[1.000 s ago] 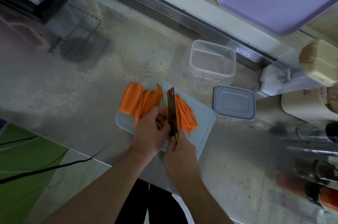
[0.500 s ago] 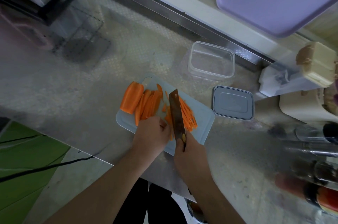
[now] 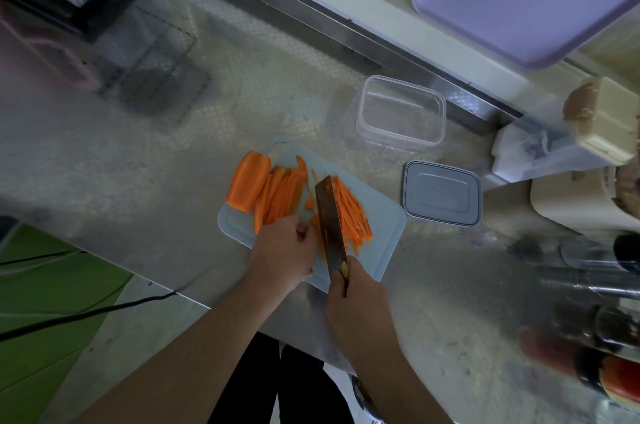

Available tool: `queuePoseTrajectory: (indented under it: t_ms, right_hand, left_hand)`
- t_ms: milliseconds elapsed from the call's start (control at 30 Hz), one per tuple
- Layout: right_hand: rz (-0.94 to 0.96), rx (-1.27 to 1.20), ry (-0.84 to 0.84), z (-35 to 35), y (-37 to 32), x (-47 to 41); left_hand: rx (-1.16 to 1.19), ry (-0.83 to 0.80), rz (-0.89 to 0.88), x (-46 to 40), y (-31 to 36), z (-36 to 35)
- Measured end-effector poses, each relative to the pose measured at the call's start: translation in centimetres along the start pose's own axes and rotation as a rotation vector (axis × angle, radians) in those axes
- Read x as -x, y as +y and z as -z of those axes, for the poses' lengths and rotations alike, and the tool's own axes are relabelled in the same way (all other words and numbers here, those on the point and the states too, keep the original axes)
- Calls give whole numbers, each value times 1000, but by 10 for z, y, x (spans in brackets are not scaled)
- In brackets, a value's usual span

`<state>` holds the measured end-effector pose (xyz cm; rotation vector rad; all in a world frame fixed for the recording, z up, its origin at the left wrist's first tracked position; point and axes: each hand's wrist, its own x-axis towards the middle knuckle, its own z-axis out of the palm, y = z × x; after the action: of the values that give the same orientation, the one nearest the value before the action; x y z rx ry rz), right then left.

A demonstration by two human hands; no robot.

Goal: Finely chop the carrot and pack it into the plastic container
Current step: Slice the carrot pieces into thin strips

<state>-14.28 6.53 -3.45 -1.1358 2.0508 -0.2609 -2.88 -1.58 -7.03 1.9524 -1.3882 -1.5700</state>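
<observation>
While the left hand (image 3: 282, 252) still curls on the carrot slices (image 3: 277, 197), the right hand (image 3: 356, 299) has drawn the gripped knife (image 3: 330, 219) back; matchsticks (image 3: 351, 216) pile beyond its fingers; dicing remains.

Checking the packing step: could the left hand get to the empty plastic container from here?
Probably yes. The plastic container sits open beyond the cutting board, nothing over it; the left hand would first have to release the carrot slices.
</observation>
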Motion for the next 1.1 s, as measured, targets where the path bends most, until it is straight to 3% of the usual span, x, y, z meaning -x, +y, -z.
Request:
queuePoseTrajectory:
  t_ms: [333,533,767,1100]
  right_hand:
    - [15,-10,-21,1,1,2]
    - [-1,-18,9,5,2,3]
    - [3,10,-17,9,4,-1]
    - [26,-4,-19,3,2,-1]
  left_hand:
    - [-26,6,11,-1,2,0]
    - [-116,69,-68,-4,-5,-3]
    - [-111,162,-141,-5,-7,-5]
    - [-21,132,-172,-7,-13,-7]
